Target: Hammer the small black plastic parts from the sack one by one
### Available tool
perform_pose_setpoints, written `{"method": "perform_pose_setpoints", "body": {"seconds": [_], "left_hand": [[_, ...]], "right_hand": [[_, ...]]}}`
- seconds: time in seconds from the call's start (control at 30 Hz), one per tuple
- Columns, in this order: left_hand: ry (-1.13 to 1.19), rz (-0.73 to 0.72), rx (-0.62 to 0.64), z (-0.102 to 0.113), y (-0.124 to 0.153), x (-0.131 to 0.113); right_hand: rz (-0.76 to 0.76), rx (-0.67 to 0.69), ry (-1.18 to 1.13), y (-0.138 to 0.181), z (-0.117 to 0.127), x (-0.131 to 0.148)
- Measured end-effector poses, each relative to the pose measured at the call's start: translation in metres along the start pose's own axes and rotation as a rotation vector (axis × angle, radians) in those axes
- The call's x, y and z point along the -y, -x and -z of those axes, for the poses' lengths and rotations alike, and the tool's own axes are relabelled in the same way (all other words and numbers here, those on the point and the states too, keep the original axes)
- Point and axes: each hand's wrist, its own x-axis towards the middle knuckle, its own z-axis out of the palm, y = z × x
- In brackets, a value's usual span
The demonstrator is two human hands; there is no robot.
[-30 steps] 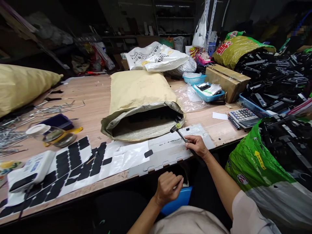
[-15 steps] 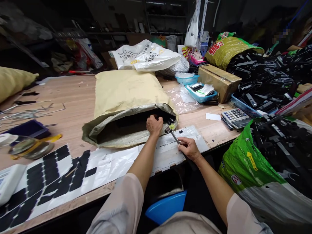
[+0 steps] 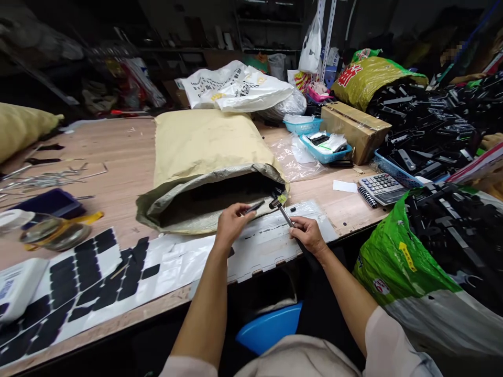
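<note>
My left hand (image 3: 231, 224) pinches a slim dark piece (image 3: 255, 207) just in front of the open mouth of a large yellow sack (image 3: 208, 141). The piece is too small to name. In my right hand (image 3: 308, 234) is what looks like a hammer (image 3: 284, 213), with a steel shaft and a dark head that has a yellow-green patch. Its head is near the right corner of the sack's mouth, above a whitish board (image 3: 271, 243). The sack lies on its side, its inside dark. One small black bit (image 3: 293, 209) lies on the board.
Black adhesive pads (image 3: 65, 277) on white sheets, a tape roll (image 3: 58, 233) and metal rods (image 3: 58, 178) lie left. Right are a calculator (image 3: 381, 188), a carton (image 3: 353, 131), blue baskets (image 3: 326, 149) and a green sack (image 3: 396, 251) of black parts. Below is a blue bin (image 3: 271, 327).
My left hand has come out of the sack's mouth toward me and to the left, now with a slim dark piece. My right hand keeps the hammer in nearly the same place.
</note>
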Motion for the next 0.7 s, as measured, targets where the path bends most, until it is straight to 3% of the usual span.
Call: {"method": "perform_pose_setpoints", "body": {"seconds": [0.1,0.2,0.37,0.7], "left_hand": [[0.055,-0.123,0.158,0.011,0.038,0.023],[-0.023,-0.201,0.156,0.01,0.058,0.03],[-0.052,-0.214,0.165,0.007,0.059,0.024],[-0.063,-0.194,0.15,0.006,0.057,0.026]], "right_hand": [[0.005,0.055,0.04,0.002,0.002,0.0],[0.024,0.118,0.113,0.005,0.003,0.0],[0.081,0.264,0.279,0.01,0.003,0.003],[0.125,0.422,0.447,0.014,-0.019,0.026]]}}
